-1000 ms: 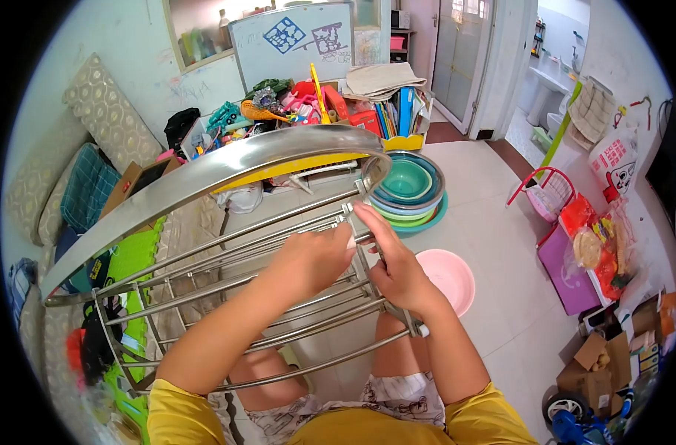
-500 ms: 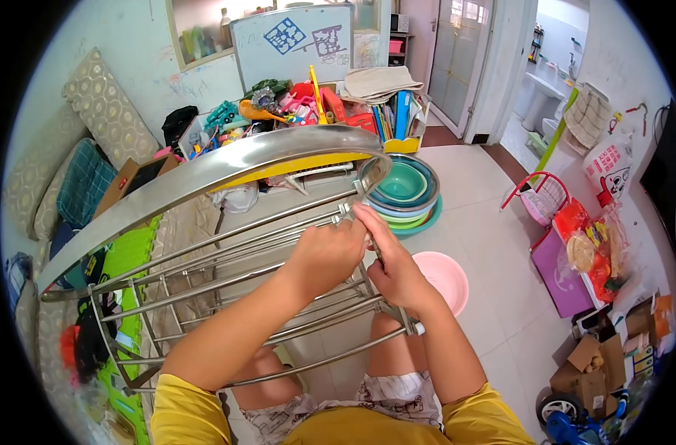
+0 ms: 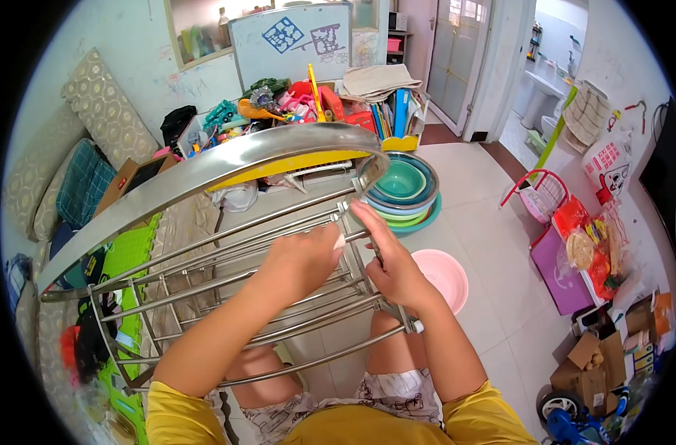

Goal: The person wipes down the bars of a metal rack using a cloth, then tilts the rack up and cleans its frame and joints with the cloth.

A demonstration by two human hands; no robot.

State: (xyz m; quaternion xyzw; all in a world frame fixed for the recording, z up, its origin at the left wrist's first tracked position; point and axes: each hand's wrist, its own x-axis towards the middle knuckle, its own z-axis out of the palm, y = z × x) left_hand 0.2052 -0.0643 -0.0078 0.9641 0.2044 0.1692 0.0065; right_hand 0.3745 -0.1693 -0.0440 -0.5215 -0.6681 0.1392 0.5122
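Note:
A stainless steel rack with several bars and a broad curved band lies tilted across the space above my lap. My right hand is wrapped around its right end frame, thumb and fingers on the metal. Over the bars, just left of that end frame, my left hand is closed with its fingers curled. A small pale spot shows at its fingertips; whether it is a nail or a small held piece is unclear. A white cap tips the rack's lower right corner.
A pink basin sits on the floor beyond my right hand, with stacked basins farther back. Toys and books fill a low shelf by the wall. Bags and a cardboard box line the right; a green mat lies left.
My left hand has moved left, away from the end frame and my right hand. The right hand keeps its hold, and the rack stays nearly still.

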